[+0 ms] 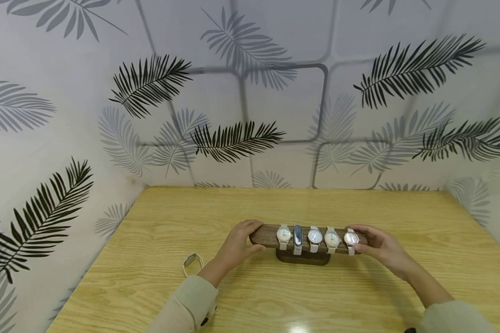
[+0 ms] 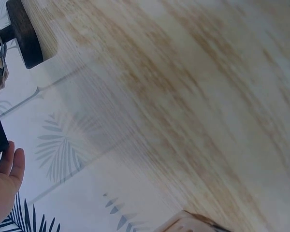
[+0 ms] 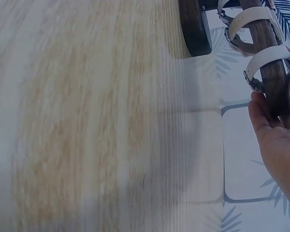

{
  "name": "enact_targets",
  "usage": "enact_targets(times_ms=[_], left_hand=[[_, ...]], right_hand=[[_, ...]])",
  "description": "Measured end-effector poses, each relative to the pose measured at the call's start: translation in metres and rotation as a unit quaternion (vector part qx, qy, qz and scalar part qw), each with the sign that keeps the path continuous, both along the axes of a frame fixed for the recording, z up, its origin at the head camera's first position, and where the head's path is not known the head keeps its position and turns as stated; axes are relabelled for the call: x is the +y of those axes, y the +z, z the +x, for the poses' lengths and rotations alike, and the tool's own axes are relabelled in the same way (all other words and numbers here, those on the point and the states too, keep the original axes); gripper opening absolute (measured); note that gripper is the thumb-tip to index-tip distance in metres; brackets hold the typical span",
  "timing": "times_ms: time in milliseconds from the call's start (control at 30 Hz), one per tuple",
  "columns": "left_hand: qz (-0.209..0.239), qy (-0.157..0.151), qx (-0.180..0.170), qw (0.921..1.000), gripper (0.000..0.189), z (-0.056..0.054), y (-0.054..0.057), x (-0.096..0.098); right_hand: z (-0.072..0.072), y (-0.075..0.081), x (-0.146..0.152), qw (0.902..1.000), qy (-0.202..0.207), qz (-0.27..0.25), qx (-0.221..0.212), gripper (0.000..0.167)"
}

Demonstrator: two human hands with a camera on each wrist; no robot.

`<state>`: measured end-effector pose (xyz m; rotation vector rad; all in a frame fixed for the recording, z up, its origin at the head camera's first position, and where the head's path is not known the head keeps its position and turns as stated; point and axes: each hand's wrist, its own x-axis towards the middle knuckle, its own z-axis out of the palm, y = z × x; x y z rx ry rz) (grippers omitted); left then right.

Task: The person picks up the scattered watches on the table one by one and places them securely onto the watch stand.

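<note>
A dark wooden watch stand (image 1: 264,235) stands on the table, its long bar held up over an oblong base (image 1: 302,260). Several light-strapped wristwatches (image 1: 315,237) and a fitness band (image 1: 297,236) with a dark screen are looped round the bar. My left hand (image 1: 237,245) grips the bar's left end, thumb at the near side and fingers over the far side. At the other end, my right hand (image 1: 385,249) holds the bar beside the rightmost watch (image 1: 351,238). In the right wrist view, fingers (image 3: 258,113) curl round the bar's tip.
A loose watch (image 1: 189,260) with a pale strap lies on the wooden table (image 1: 158,222), left of my left forearm. Behind the table rises a wall (image 1: 275,162) with a leaf pattern; a similar wall flanks it on the left.
</note>
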<state>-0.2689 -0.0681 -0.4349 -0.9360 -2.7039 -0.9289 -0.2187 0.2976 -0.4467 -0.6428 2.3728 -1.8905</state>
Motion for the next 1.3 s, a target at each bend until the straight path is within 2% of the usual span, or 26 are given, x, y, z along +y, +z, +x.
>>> enact_targets(times_ms=[100,300,633,767,900,967,1033,1100,1200,1300], left_hand=[[-0.002,0.002,-0.007,1.0,0.058,0.0,0.0,0.0],[-0.004,0.012,-0.018,0.9998,0.059,0.0,-0.001,0.0],[-0.007,0.012,-0.016,0.9998,0.058,0.001,0.001,-0.001],[-0.004,0.009,-0.016,0.9998,0.059,0.001,0.001,-0.001],[-0.005,0.003,-0.017,0.9998,0.059,0.001,0.003,0.0],[-0.007,-0.002,-0.021,0.9998,0.06,0.0,0.004,0.0],[-0.007,-0.006,-0.03,0.9995,0.062,0.001,0.006,-0.001],[-0.005,-0.005,-0.039,0.9992,0.065,0.002,0.008,-0.004],[0.011,0.005,-0.05,0.9987,0.068,0.004,0.012,-0.014],[0.033,0.017,-0.037,0.9987,0.067,0.006,0.018,-0.031]], right_hand=[[-0.001,-0.001,0.0,0.9998,0.017,-0.014,0.001,0.043],[-0.001,-0.002,-0.001,0.9996,0.024,-0.011,0.013,0.045],[-0.002,0.001,-0.005,0.9986,0.002,0.039,0.035,0.046],[-0.003,-0.001,-0.005,0.9974,0.011,0.03,0.065,0.047],[-0.003,-0.002,-0.004,0.9939,0.04,0.001,0.103,0.048],[-0.003,-0.001,-0.004,0.9919,0.043,0.004,0.119,0.047],[-0.001,0.001,-0.004,0.9909,0.018,0.036,0.128,0.046],[0.002,0.003,-0.005,0.9875,-0.025,0.084,0.131,0.045],[0.007,0.006,-0.007,0.9747,-0.1,0.157,0.124,0.046],[0.013,0.007,-0.006,0.9625,-0.146,0.193,0.124,0.045]])
